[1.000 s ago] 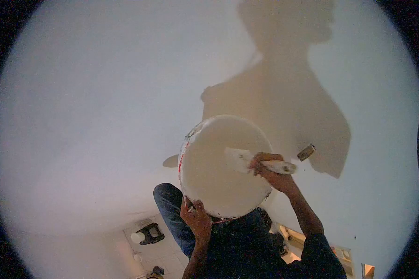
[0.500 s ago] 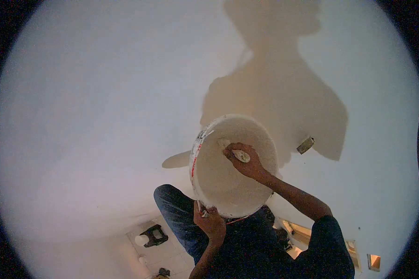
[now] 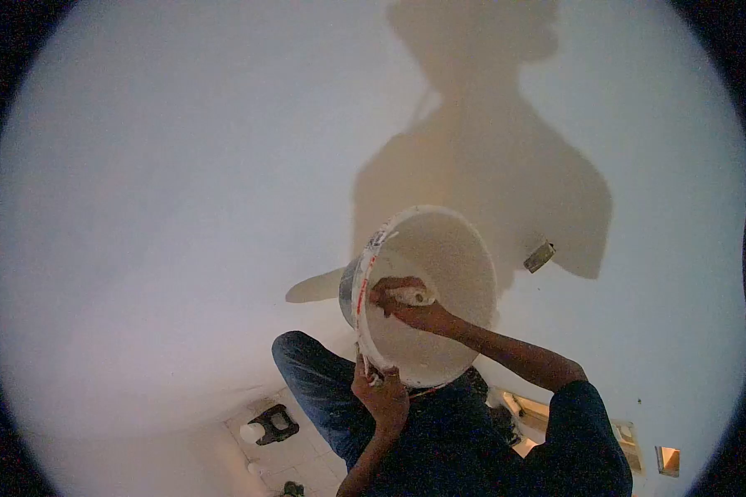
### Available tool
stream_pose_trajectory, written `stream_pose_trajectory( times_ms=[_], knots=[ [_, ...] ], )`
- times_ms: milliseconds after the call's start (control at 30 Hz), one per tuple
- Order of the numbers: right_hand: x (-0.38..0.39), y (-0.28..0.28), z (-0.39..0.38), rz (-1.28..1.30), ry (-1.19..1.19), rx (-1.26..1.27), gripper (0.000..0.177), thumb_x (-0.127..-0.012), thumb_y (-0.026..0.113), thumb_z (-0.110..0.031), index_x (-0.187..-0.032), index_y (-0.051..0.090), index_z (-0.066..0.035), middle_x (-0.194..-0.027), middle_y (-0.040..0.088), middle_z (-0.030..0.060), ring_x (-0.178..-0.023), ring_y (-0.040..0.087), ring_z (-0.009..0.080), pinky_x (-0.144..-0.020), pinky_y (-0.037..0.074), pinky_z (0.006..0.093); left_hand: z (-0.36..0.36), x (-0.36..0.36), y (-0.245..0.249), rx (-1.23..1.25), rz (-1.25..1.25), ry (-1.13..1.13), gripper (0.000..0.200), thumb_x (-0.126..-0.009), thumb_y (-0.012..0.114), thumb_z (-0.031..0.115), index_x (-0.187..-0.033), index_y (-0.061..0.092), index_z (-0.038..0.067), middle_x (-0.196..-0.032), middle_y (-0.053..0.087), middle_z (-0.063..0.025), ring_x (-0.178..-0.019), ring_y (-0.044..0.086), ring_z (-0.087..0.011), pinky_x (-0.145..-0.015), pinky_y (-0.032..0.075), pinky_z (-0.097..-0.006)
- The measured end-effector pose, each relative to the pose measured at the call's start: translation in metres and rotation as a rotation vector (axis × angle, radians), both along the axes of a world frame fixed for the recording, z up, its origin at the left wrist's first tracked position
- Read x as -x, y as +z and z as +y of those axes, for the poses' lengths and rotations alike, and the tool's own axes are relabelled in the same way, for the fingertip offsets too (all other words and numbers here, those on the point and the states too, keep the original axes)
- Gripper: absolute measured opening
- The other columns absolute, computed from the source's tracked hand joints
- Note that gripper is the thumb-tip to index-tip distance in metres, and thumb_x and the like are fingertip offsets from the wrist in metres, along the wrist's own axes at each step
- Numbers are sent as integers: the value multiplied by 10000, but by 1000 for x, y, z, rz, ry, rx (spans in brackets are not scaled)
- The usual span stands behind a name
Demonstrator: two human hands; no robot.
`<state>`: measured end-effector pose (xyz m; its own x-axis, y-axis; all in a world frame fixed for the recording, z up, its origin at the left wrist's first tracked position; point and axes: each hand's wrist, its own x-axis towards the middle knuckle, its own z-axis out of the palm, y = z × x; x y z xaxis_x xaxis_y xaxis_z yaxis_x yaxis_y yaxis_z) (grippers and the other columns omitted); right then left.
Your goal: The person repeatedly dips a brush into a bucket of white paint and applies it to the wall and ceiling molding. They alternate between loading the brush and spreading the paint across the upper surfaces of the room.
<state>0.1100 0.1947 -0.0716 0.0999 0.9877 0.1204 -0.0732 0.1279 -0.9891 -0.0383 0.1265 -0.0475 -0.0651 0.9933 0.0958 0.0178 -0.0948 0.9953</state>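
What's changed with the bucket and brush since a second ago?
The right hand, holding the brush, has moved leftward across the bucket, which has tipped, showing more of its left outside. Nothing was let go: the left hand still grips its rim.

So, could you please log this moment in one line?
left hand: grips bucket by rim; right hand: holds brush inside bucket; wall: shadow

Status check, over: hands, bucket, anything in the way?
Left hand gripping bucket at the rim. Right hand inside, holding brush by its handle. Nothing else seen blocking the opening.
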Motion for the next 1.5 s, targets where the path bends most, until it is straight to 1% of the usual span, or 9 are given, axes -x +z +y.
stream_pose_trajectory(
  times_ms=[33,100,233,400,667,967,1067,1367,1500],
  knots=[
    [1,-5,-2,-18,71,-13,197,-874,588,-226,-911,617,-34,-812,607,12,-699,567,87,-576,476,239,0,2,-4,-3,1,1,334,-757,511,73,-1070,540,-38,-914,601,-117,-839,556,-221,-748,451,-328],
    [-9,-10,-10,4,165,31,194,-872,588,-229,-928,621,-46,-840,613,24,-713,574,86,-572,464,228,4,-2,3,-82,116,-61,373,-866,566,294,-982,519,-58,-815,581,-65,-702,516,-146,-629,437,-287],
    [-21,1,-19,179,182,297,194,-875,575,-252,-929,609,-69,-855,611,38,-704,580,106,-577,445,226,4,-4,2,-7,81,11,393,-877,543,335,-943,521,-52,-778,555,-56,-707,505,-141,-633,432,-287],
    [-40,18,-34,378,61,424,209,-868,583,-294,-893,572,-86,-847,595,30,-676,571,129,-578,426,250,4,-5,1,-29,122,-32,433,-878,528,302,-1075,513,-83,-878,599,-110,-795,541,-156,-676,448,-292],
    [-58,46,-80,616,-148,181,224,-856,599,-288,-799,486,-103,-809,473,6,-694,535,163,-553,417,300,5,-1,-4,8,97,-18,476,-882,535,305,-1099,486,-115,-887,603,-131,-809,546,-161,-681,456,-304],
    [-84,55,-116,350,-204,-215,274,-826,632,-344,-869,520,-97,-812,531,40,-630,521,195,-525,432,342,2,-17,3,96,124,61,243,-864,530,169,-923,515,-66,-764,590,-101,-720,512,-153,-654,427,-318],
    [-86,52,-124,529,-257,-260,253,-846,597,-362,-878,517,-124,-818,541,36,-609,510,188,-520,424,337,0,-24,7,92,110,86,200,-851,525,128,-917,525,-60,-741,576,-103,-715,515,-163,-667,424,-327],
    [-69,62,-112,1078,-344,45,276,-886,498,-448,-913,559,-180,-863,581,33,-473,444,132,-473,398,279,2,-19,-4,27,242,108,229,-851,543,186,-899,543,-38,-770,562,-122,-737,507,-195,-677,403,-353],
    [-69,63,-113,990,-340,48,272,-889,501,-438,-916,560,-174,-858,582,39,-495,459,128,-468,396,289,4,-18,-10,27,126,45,302,-863,541,261,-890,545,-40,-756,562,-110,-728,496,-192,-669,393,-350]
  ],
)
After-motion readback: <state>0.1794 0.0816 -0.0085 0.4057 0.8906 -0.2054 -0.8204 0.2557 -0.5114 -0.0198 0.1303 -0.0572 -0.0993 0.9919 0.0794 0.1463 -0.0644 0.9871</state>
